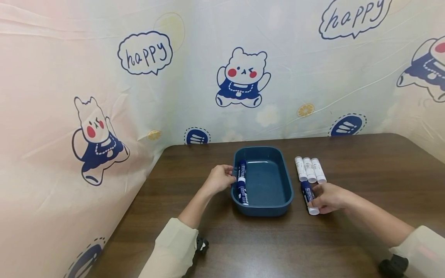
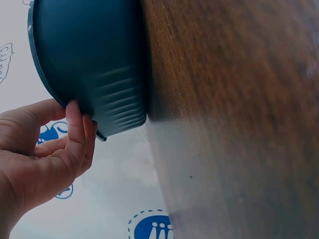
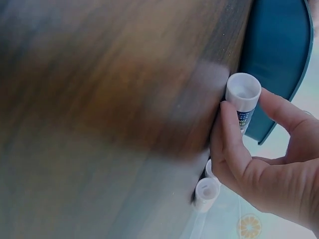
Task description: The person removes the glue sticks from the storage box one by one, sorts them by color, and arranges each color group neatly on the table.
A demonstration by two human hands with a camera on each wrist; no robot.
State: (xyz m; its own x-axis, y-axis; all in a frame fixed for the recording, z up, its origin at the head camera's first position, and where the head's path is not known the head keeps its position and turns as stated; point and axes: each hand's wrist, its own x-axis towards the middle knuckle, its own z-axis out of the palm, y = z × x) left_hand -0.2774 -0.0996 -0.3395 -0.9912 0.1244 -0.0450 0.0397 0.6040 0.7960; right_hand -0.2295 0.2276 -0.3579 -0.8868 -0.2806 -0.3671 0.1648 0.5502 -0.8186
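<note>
Along the bottom edge of the head view, a pale left sleeve (image 1: 174,247) and a pale right sleeve (image 1: 425,247) reach in over a dark brown wood-grain table (image 1: 260,247), each with a small black device (image 1: 394,266) at its cuff. Right of center, the right hand (image 1: 328,196) pinches a blue-and-white tube (image 1: 307,192) between thumb and fingers; its white end points toward the bottom of the frame, and in the right wrist view that end is a hollow cup. Whether the tube is lifted off the wood I cannot tell. At the center, the left hand (image 1: 219,178) pinches the left rim of a dark teal rectangular tray (image 1: 267,181) with rounded corners, which stands upright on the table. Inside it, two dark blue tubes with white parts (image 1: 242,193) lie end to end along the left wall. Farther up, right of the tray and well apart from it, three white tubes (image 1: 309,170) lie side by side, just beyond the pinched tube. Across the top of the frame hangs a pale printed cloth (image 1: 278,23), bearing winking bears (image 1: 240,88) in blue dresses, "happy" speech bubbles (image 1: 145,53) and orange slices (image 1: 306,110).
</note>
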